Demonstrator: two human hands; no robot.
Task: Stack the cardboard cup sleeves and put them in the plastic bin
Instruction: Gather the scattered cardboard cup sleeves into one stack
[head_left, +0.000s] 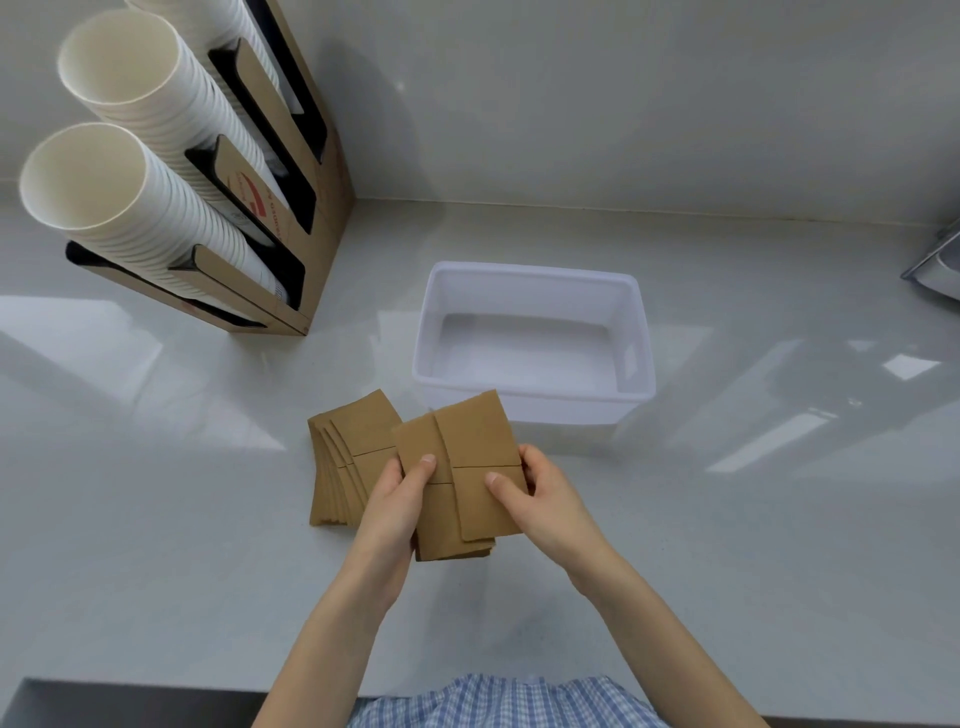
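Held: sleeve stack (460, 478), left hand (395, 499) and right hand (540, 493) pinching opposite sides, thumbs on top; fanned sleeve pile (343, 457) left; plastic bin (532, 332) behind.

a brown bundle of flattened sleeves (462, 478) is held above a fanned pile (343, 462), just before the empty white bin (535, 278).

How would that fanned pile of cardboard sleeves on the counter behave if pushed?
The fanned pile of cardboard sleeves would probably slide and spread further, since its edges are already staggered. On the glossy counter it likely slips easily. Each flat sleeve looks light and fairly stiff.
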